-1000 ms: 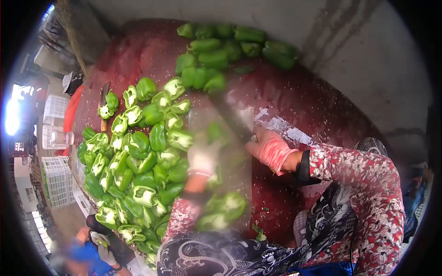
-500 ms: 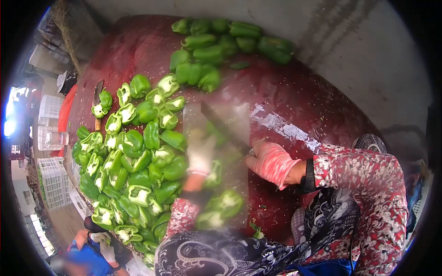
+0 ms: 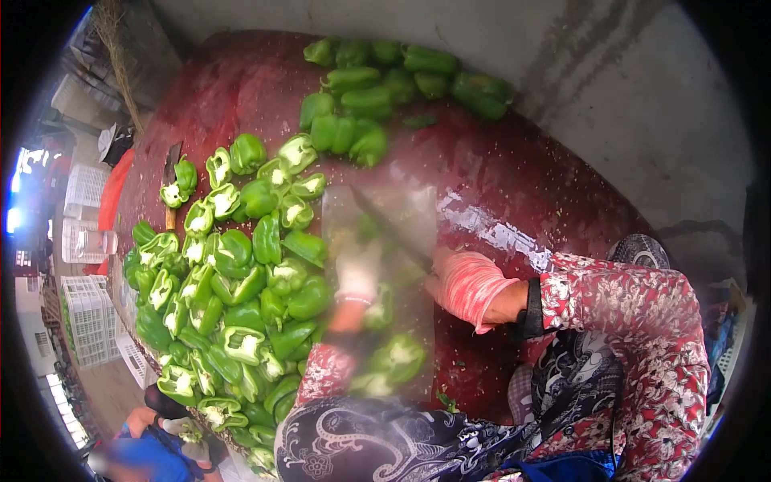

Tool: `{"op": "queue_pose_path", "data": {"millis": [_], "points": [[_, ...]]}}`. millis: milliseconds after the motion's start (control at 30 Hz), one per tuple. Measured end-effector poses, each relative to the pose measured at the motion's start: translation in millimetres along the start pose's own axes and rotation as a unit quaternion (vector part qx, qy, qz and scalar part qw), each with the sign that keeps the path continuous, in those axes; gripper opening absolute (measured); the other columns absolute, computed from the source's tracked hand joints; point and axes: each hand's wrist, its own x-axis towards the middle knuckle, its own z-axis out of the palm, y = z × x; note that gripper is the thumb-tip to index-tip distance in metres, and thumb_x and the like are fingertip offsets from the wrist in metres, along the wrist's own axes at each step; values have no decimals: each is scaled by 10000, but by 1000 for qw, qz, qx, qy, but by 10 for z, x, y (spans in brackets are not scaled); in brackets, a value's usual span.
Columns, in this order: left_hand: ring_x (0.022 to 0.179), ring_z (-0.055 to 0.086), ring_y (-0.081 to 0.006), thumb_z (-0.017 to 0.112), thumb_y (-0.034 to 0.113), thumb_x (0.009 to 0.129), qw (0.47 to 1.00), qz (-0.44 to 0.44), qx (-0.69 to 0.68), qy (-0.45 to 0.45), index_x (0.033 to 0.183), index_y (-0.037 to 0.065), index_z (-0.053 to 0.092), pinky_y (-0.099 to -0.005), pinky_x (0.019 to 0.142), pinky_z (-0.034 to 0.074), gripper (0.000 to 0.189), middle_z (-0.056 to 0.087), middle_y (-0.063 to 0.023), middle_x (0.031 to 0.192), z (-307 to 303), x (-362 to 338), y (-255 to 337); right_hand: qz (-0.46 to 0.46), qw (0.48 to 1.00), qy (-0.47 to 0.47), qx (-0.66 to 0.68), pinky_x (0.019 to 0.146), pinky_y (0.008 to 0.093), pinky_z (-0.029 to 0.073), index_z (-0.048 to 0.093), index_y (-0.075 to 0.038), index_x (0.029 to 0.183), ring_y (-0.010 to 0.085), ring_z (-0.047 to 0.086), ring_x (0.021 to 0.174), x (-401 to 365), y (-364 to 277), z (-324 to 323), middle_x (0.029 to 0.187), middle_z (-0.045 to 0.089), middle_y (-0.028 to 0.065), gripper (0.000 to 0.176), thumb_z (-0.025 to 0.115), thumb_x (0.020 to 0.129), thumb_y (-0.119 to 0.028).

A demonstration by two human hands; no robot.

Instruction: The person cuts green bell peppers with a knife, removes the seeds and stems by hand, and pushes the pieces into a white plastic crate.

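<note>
My right hand (image 3: 472, 287), in a pink-red glove, is closed around a knife (image 3: 389, 227). Its dark blade points up and left over a pale cutting sheet (image 3: 418, 329). My left hand (image 3: 356, 271), in a white glove, is over the sheet beside the blade; its fingers are smeared. A blurred green patch, seemingly a bell pepper (image 3: 368, 226), shows at those fingertips. Cut bell pepper pieces (image 3: 399, 358) lie on the sheet near my left forearm. To the left spreads a big heap of cut green bell peppers (image 3: 241, 341), pale insides showing on many.
Whole green bell peppers (image 3: 368, 102) are grouped at the table's far side. Another knife (image 3: 172, 165) lies by a pepper at the left of the red table (image 3: 241, 84). White crates (image 3: 90, 320) stand beyond the left edge. A gloved co-worker in blue (image 3: 157, 454) is at lower left.
The view has shifted slightly. My right hand and the knife have moved a little to the left; my left hand stays about the same place. The co-worker's gloved hands have moved.
</note>
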Motion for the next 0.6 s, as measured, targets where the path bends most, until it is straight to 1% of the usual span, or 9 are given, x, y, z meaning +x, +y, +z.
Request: {"op": "queue_pose_path", "data": {"millis": [33, 100, 167, 267, 333, 400, 467, 567, 600], "points": [[527, 597, -149, 667, 171, 865, 1000, 0, -1, 0, 1145, -67, 549, -272, 447, 479, 386, 633, -122, 871, 3, 3, -24, 94, 993, -77, 13, 571, 445, 536, 563, 50, 1031, 365, 669, 650, 36, -56, -54, 765, 636, 226, 310, 575, 878, -219], [854, 633, -326, 657, 288, 840, 995, -96, -30, -23, 1143, -43, 588, -400, 800, 501, 454, 655, -210, 1001, -31, -88, 153, 187, 970, -154, 24, 612, 448, 542, 593, 39, 1006, 359, 677, 682, 192, -2, 82, 787, 647, 224, 294, 596, 864, -219], [882, 626, -336, 654, 285, 834, 999, -36, 4, -22, 1140, -43, 589, -406, 822, 492, 453, 650, -217, 1011, 11, -20, 10, -40, 946, -231, -222, 646, 445, 540, 649, 2, 931, 344, 685, 709, 485, 403, 554, 831, 672, 204, 215, 611, 839, -188], [876, 631, -293, 647, 216, 845, 994, 36, 98, -9, 1174, -53, 560, -380, 799, 505, 433, 648, -196, 1005, -109, -121, 91, -19, 973, -162, -166, 695, 365, 540, 702, -59, 776, 247, 674, 855, 395, 250, 634, 918, 685, 122, 90, 742, 696, -64], [843, 645, -240, 643, 150, 862, 987, 63, 146, 4, 1211, -62, 529, -349, 755, 526, 424, 651, -168, 989, -86, -120, 41, 63, 979, -161, -112, 692, 372, 541, 699, -51, 821, 259, 679, 845, 434, 207, 572, 920, 687, 130, 89, 701, 742, -89], [968, 614, -264, 618, 137, 870, 992, 60, 91, 57, 1261, -66, 502, -376, 895, 478, 456, 639, -177, 1117, -15, -8, -412, 139, 976, -163, -49, 689, 379, 541, 696, -43, 866, 272, 684, 835, 404, 166, 531, 922, 689, 138, 113, 661, 787, -115], [885, 635, -231, 588, 114, 882, 980, 82, 163, 76, 1306, -50, 474, -348, 780, 523, 469, 617, -165, 1175, -62, -33, -472, 80, 990, -88, -77, 685, 411, 543, 654, -24, 998, 303, 683, 848, 243, 141, 451, 926, 684, 162, 208, 574, 856, -154], [689, 608, -130, 558, 99, 905, 998, 48, -8, 33, 1356, -2, 439, -257, 532, 496, 478, 608, -143, 1142, -126, -19, -528, -19, 965, -61, -256, 677, 439, 545, 613, -22, 1061, 318, 685, 829, 270, 552, 474, 944, 674, 185, 234, 550, 867, -137], [689, 608, -130, 558, 99, 905, 998, 52, -9, 33, 1356, -2, 439, -257, 532, 496, 478, 608, -143, 1142, -131, -46, -439, -19, 964, -56, -258, 677, 439, 545, 613, -22, 1061, 318, 685, 829, 281, 458, 268, 944, 674, 185, 234, 550, 867, -137]]}}
